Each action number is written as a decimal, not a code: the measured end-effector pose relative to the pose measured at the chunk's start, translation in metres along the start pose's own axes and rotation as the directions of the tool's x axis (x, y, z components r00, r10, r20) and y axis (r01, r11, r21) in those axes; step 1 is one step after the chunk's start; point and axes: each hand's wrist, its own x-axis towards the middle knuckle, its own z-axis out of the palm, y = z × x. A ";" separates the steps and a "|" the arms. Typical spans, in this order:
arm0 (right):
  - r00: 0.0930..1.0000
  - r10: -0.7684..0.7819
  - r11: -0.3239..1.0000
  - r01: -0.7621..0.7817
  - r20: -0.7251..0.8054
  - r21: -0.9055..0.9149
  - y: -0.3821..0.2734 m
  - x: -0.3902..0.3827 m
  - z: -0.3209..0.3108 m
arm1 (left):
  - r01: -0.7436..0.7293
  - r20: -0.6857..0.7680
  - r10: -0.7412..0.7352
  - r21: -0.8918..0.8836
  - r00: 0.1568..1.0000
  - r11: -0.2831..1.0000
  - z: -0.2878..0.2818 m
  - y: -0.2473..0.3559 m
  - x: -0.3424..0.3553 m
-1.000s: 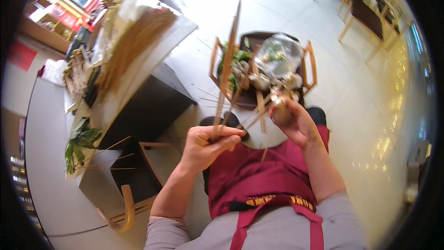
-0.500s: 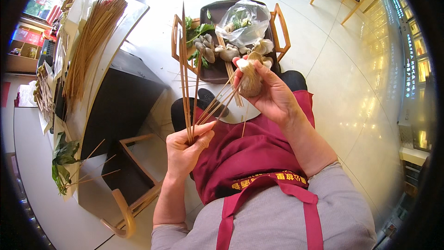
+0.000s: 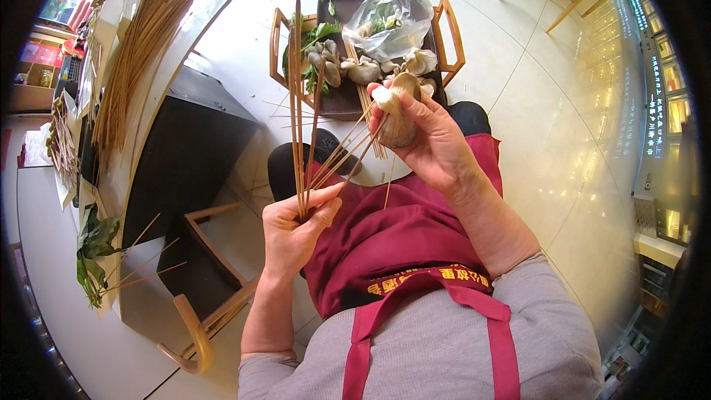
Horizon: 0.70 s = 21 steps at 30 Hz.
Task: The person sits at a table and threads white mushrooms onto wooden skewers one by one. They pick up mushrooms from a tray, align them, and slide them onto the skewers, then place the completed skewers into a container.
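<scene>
The left hand (image 3: 292, 231) grips fanned skewers (image 3: 298, 122), some slanting far and right toward the mushroom (image 3: 401, 130) held in the right hand (image 3: 438, 147), its pale stem end pointing far-left; tip contact is unclear. Beyond lies a tray (image 3: 342, 1) bearing more mushrooms (image 3: 364, 72) and a plastic bag (image 3: 390, 38).

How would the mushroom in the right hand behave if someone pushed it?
The mushroom would probably feel light, judging by its modest size beside the right hand. Its finely ribbed underside looks delicate and might tear. Its uneven, flared shape suggests wobbling rather than rolling smoothly.
</scene>
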 end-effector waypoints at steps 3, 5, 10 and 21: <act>0.999 -0.038 0.999 0.037 -0.009 -0.034 0.003 -0.003 0.001 | -0.015 -0.011 0.015 0.003 1.000 1.000 0.003 -0.003 0.001; 0.998 -0.065 0.995 0.065 -0.003 -0.072 0.005 -0.005 0.001 | -0.014 -0.022 0.014 -0.002 1.000 1.000 0.005 -0.004 0.001; 0.995 -0.095 0.991 0.091 -0.034 -0.097 0.013 -0.008 -0.005 | 0.021 -0.047 -0.022 -0.007 0.999 1.000 0.011 -0.009 0.002; 0.996 -0.048 0.999 0.047 -0.079 -0.017 0.034 -0.001 -0.032 | 0.097 -0.050 -0.097 -0.005 0.994 0.995 0.016 -0.023 0.015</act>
